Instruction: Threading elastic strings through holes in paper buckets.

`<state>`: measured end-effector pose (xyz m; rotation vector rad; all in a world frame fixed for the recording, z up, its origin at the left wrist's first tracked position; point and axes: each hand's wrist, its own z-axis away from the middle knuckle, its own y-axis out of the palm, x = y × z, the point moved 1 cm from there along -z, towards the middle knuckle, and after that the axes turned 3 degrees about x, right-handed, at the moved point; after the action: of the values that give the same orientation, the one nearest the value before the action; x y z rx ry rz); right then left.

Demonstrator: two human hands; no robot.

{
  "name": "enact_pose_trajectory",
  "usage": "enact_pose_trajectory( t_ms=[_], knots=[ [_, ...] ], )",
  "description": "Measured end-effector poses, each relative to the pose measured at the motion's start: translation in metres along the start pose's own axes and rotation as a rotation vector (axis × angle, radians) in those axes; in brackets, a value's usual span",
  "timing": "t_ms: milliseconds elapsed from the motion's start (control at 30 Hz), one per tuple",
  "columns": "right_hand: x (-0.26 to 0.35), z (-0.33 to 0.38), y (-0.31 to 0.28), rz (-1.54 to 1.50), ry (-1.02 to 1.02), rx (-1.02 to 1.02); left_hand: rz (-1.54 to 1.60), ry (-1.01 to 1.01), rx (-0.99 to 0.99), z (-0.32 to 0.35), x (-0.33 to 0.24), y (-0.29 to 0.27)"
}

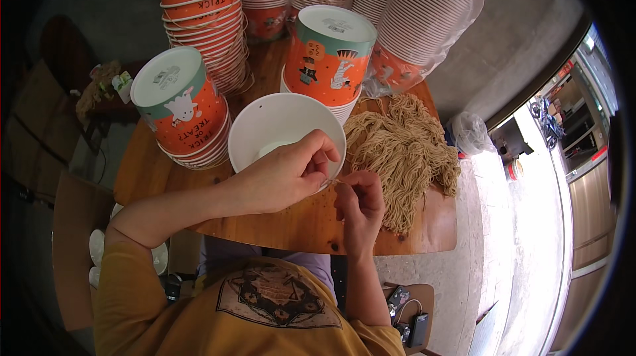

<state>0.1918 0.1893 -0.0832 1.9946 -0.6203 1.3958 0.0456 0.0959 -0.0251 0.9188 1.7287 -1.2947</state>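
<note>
White paper bucket [265,119], mouth up: I log it forward-left of the right hand [361,207], which pinches thin twine [340,182]; left hand [291,169] nearer, curled over the bucket's rim, grip unclear.

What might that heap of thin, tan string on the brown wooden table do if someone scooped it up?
The heap of thin, tan string would probably sag floppily, since its strands lie in soft, loose waves. It may snag or trail pieces, because many strands cross over one another. It seems unlikely to roll, being spread out on the brown wooden table.
</note>
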Motion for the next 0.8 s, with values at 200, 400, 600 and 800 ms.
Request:
enact_pose_trajectory(
  t_ms=[200,400,600,800],
  knots=[
    [0.009,-0.001,-0.003,0.161,-0.005,0.082,0.065,-0.034,0.017,0.000,-0.001,0.000],
    [0.025,-0.006,0.006,0.698,-0.273,0.118,0.067,-0.056,0.018,0.000,-0.004,0.001],
    [0.027,-0.004,0.001,0.773,-0.358,0.103,-0.107,0.037,-0.045,0.003,-0.002,0.002],
    [0.021,0.010,-0.004,0.692,-0.152,0.143,-0.307,0.191,-0.072,0.005,-0.001,0.004]
  ],
)
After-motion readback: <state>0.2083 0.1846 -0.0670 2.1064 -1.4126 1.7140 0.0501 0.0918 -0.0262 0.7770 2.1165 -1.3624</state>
